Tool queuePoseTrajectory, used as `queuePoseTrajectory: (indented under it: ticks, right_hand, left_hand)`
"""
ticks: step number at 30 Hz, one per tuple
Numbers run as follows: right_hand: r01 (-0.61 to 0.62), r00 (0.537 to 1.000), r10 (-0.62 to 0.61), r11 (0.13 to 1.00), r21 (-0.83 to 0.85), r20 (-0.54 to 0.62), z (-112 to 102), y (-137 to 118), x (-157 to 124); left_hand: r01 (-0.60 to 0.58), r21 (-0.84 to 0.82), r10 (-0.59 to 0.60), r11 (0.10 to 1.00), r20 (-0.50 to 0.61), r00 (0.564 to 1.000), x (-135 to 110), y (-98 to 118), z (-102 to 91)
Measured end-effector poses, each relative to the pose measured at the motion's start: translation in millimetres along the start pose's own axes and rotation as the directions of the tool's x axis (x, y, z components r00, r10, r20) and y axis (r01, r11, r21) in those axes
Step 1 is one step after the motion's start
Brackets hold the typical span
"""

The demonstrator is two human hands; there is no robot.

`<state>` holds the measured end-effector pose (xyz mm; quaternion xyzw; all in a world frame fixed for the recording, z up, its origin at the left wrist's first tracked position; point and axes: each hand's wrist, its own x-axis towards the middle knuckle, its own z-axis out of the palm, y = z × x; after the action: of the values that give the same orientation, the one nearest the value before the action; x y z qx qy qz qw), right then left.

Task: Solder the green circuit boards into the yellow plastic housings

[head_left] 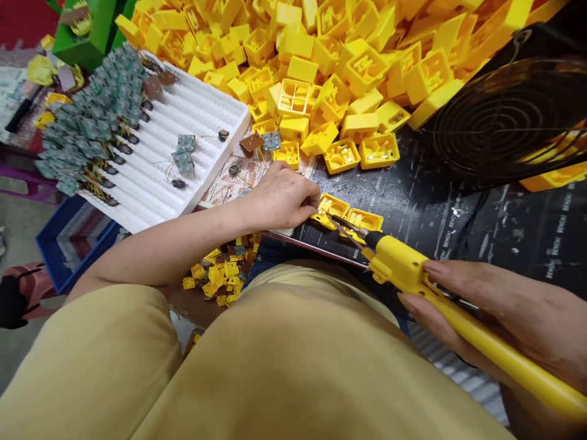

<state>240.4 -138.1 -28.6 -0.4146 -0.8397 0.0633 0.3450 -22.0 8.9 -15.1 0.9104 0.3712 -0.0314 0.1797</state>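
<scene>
My left hand [282, 197] is closed in a pinch on a small yellow plastic housing [331, 208] lying on the black work surface [413, 195]. A second yellow housing [364, 219] lies right beside it. My right hand [499, 311] grips a yellow soldering iron [413, 269] whose dark tip [342, 227] touches the housings near my left fingers. My knees in tan trousers fill the lower part of the view.
A big heap of yellow housings [343, 55] covers the back of the table. A white ribbed tray [192, 140] at left holds several green circuit boards [92, 122] with wires. A black wire fan guard [504, 122] sits at right. Yellow scraps [220, 275] lie below the table edge.
</scene>
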Motion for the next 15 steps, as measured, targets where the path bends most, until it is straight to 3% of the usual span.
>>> queuePoseTrajectory:
  ticks: [2, 6, 10, 12, 15]
  right_hand:
    - [0.039, 0.999, -0.038, 0.999, -0.014, 0.027, 2, 0, 4]
    - [-0.094, 0.993, 0.097, 0.995, -0.041, 0.063, 6, 1, -3]
    - [-0.068, 0.997, 0.067, 0.997, 0.032, 0.034, 6, -9, 1]
    - [-0.172, 0.985, 0.173, 0.985, 0.034, -0.014, 8, -19, 6]
    - [-0.366, 0.927, 0.366, 0.930, 0.026, -0.076, 11, -33, 12]
  left_hand:
    - [-0.010, 0.023, 0.010, 1.000, 0.006, 1.000, 1, 1, -1.2]
    - [-0.002, 0.042, 0.001, 0.999, 0.045, 0.999, 3, 4, -5.3]
    - [0.020, 0.054, -0.025, 0.998, 0.096, 0.995, 7, 7, -8.5]
    - [0.001, 0.057, -0.006, 0.998, 0.092, 0.996, 10, 7, -8.4]
    - [-0.041, 0.047, 0.038, 0.998, 0.064, 0.997, 15, 4, -6.6]
